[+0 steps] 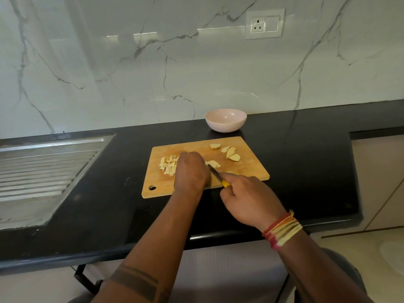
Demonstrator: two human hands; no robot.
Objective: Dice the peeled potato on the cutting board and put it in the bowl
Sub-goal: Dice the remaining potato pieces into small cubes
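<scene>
Dicing under way, partly done. Right hand [247, 200] wrapped around yellow knife handle [225, 184], forefinger laid along the spine, blade [213, 171] angled up-left toward the piece being cut. Left hand [190, 171] arched over potato piece [213, 164] at mid-board, fingers curled down onto it; fingertips hidden behind the knuckles, so their gap from the edge cannot be told. Pile of finished cubes [168, 165] just left of that hand. Uncut slices [231, 152] lying further back toward the right of the cutting board [251, 171]. Pink bowl [226, 120] standing on the black counter [306, 149] just behind the board, nothing visible inside.

Risks noted:
- Blade close beside the holding hand; likely nick if the fingertips creep forward or the wet piece slides under pressure.
- Near-left corner of the board, with its hanging hole [152, 188], sitting near the counter's front edge; hard downward strokes liable to shift it.
- Cubes heaped near the board's left margin; careless sweep toward the bowl apt to scatter some onto the counter or toward the sink drainer [48, 167].
- Uneven cube size probable if remaining slices get rushed.
</scene>
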